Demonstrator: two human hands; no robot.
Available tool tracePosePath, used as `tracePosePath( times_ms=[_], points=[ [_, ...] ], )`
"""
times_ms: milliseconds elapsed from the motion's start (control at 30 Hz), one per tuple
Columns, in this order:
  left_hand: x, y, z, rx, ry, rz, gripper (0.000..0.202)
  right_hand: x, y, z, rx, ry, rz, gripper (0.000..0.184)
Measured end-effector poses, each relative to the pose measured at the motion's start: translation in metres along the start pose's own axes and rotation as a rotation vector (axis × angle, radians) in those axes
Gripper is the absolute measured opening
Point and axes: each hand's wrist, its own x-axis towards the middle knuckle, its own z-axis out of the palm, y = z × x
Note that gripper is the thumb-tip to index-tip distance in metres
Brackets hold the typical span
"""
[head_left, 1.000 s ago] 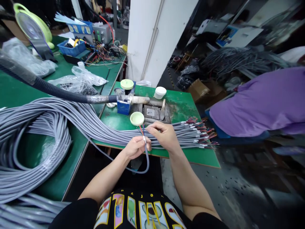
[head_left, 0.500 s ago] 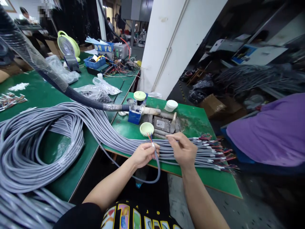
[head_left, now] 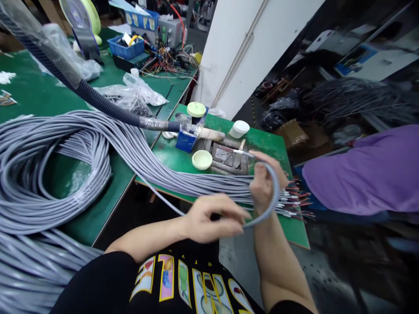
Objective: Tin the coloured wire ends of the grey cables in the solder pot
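My right hand [head_left: 266,181] is closed around a grey cable [head_left: 275,192] close to its stripped end. That end, with a white band [head_left: 239,152] and thin loose wires, points left over a square metal plate [head_left: 225,156] set in a dirty frame. Behind the hand the cable bends in a loop down towards my left hand [head_left: 216,218]. The left hand is slightly blurred, its thumb and fingers apart, with the cable passing at its fingertips. Just beyond the hands lies a thick bundle of grey cables [head_left: 196,184], their coloured wire ends fanned out at the right.
A pale round dish [head_left: 202,160], a white tub [head_left: 239,129] and a blue box [head_left: 186,141] surround the plate. A ribbed hose [head_left: 114,111] hangs across from upper left. Coiled cables [head_left: 29,174] fill the left table. A person in purple [head_left: 356,170] is at right.
The cable end has passed from my left hand to my right and moved right, over the metal plate. My left hand has loosened and shifted right. The view has tilted down.
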Motion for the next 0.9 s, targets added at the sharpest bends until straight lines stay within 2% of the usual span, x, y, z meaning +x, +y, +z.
tracePosePath(
  times_ms=[67,100,133,167,233,333,400,500,667,900],
  points=[
    [-0.008,0.0,0.011,0.175,-0.465,0.099,0.024,0.012,0.008,0.004,-0.035,0.014,0.092,0.024],
    [-0.01,-0.003,0.015,0.269,-0.63,0.137,0.026,0.016,0.011,0.008,-0.038,0.0,0.115,0.025],
    [-0.011,-0.01,0.019,0.384,-0.719,0.173,0.028,0.019,0.015,0.013,-0.033,-0.025,0.124,0.025],
    [-0.012,-0.019,0.021,0.516,-0.747,0.208,0.03,0.022,0.017,0.018,-0.024,-0.057,0.127,0.024],
    [-0.011,-0.04,0.019,0.792,-0.687,0.238,0.03,0.022,0.023,0.031,-0.002,-0.135,0.109,0.024],
    [-0.008,-0.07,0.004,1.12,-0.458,0.166,0.026,0.018,0.029,0.048,0.001,-0.243,0.054,0.022],
    [-0.009,-0.084,-0.008,1.237,-0.351,0.145,0.025,0.015,0.031,0.056,-0.025,-0.3,0.025,0.022],
    [-0.013,-0.099,-0.019,1.272,-0.366,0.205,0.025,0.013,0.033,0.064,-0.069,-0.343,0.01,0.022],
    [-0.019,-0.117,-0.021,1.258,-0.413,0.207,0.026,0.014,0.036,0.074,-0.158,-0.393,0.0,0.026],
    [-0.018,-0.118,-0.021,1.229,-0.394,0.24,0.021,0.014,0.04,0.083,-0.264,-0.46,-0.093,0.027]
  ],
)
